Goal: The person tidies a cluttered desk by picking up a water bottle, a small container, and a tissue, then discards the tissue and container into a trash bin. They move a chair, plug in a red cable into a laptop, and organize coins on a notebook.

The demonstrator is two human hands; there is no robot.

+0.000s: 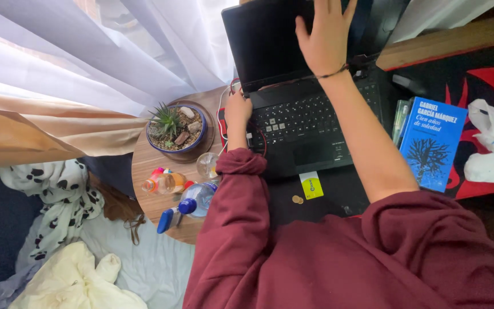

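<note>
A wooden bench (155, 166) stands beside white curtains (87, 51), with a bed (144, 269) below it. On the bench lie a black laptop (310, 120), a potted succulent (175, 129), bottles (181, 191) and a blue book (433, 143). The right hand (324, 37) rests flat on the laptop's screen, fingers (333, 8) spread and gripping nothing. The left hand (237, 114) sits at the laptop's left edge; I cannot tell whether its fingers are closed on it.

Daylight glows through the sheer white curtain (87, 46) above the round wooden desk (144, 166). A tan drape (41, 129) hangs left of the desk; below it lie a pale sheet (155, 269) and spotted blanket (64, 200).
</note>
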